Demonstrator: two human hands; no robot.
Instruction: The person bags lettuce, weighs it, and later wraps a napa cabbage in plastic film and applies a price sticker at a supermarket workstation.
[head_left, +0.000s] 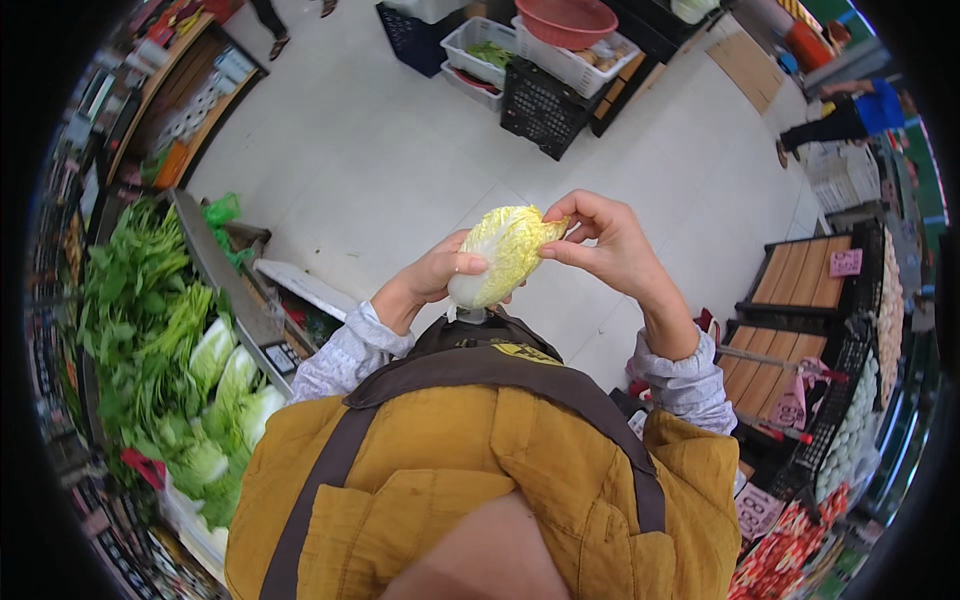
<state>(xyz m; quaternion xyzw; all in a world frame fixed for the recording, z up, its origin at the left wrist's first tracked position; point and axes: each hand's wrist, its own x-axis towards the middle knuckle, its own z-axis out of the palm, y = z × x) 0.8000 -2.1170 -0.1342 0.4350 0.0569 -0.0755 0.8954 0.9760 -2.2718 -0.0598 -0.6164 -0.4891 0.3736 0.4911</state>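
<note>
A small napa cabbage (499, 255) with yellow, crinkled leaves and a white base is held in front of my body, above the apron. My left hand (442, 270) grips it around its lower side, the thumb lying across the white rib. The thumb and fingers of my right hand (592, 236) pinch the leaf edge at the cabbage's top end. Part of the left hand's fingers is hidden beneath the cabbage.
Leafy greens (142, 300) and more napa cabbages (232, 375) fill a stand at left. White plastic crates (480, 52), a black crate (544, 105) and a red basin (568, 22) stand ahead. Wooden-slatted shelves (802, 274) and eggs (847, 427) are at right. A person (847, 116) is at upper right.
</note>
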